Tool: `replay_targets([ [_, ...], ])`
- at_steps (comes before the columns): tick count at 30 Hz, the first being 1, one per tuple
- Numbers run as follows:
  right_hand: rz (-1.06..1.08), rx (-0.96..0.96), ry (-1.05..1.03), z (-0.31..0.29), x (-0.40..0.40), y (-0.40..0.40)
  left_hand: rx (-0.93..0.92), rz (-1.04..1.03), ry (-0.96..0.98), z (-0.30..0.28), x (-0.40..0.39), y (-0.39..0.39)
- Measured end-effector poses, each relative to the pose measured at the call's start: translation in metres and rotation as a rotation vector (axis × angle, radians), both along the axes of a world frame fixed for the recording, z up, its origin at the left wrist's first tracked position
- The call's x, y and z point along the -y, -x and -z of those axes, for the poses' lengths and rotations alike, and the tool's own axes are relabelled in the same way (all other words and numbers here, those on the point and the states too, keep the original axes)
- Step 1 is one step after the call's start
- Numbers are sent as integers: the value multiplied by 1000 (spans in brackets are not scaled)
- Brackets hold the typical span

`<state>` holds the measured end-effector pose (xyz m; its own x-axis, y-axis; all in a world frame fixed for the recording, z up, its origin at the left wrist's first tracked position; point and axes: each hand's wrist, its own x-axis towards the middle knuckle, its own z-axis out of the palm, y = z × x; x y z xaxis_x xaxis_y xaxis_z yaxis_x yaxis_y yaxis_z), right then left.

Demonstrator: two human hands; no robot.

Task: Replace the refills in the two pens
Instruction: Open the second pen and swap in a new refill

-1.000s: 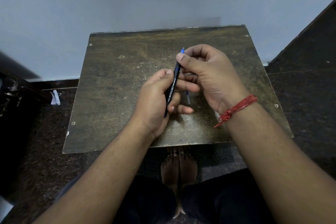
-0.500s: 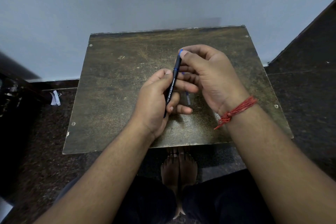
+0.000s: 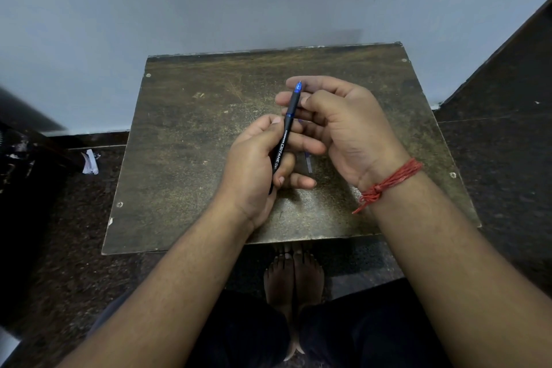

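Left hand [image 3: 254,164] fingers grip the black pen [image 3: 285,134] upright; right hand [image 3: 343,128] fingers curl loosely beside it

It looks like a plain room in a home. A small worn bench [image 3: 185,140] stands against a bare grey wall [image 3: 209,0]. The dark speckled floor [image 3: 495,164] and bare feet [image 3: 294,275] show it.

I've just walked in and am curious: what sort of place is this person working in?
Probably a plain room at home, not a workshop. The person sits on a dark speckled floor with bare feet under a low, worn wooden table pushed against a bare wall.
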<state>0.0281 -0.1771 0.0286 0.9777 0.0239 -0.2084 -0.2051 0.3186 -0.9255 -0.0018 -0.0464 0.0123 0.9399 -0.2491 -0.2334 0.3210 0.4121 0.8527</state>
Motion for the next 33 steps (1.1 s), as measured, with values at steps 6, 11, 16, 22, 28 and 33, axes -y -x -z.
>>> replay_targets([
  [6, 62, 48, 119, 3, -2, 1, -2, -5, -12, 1, 0, 0],
  [11, 77, 66, 164, 3, -2, 1, 2, 2, -6, 0, 0, 0],
  [16, 46, 25, 82, -1, -2, 1, -2, -5, -8, 0, 1, 0],
  [22, 79, 22, 103, 0, -1, 1, 0, -1, -7, 1, 0, 0],
  [28, 75, 78, 230, -1, -2, 3, 8, 13, -12, 3, 0, 0],
  [33, 87, 62, 233, -3, -3, 4, 7, 12, -15, 3, 0, 0],
])
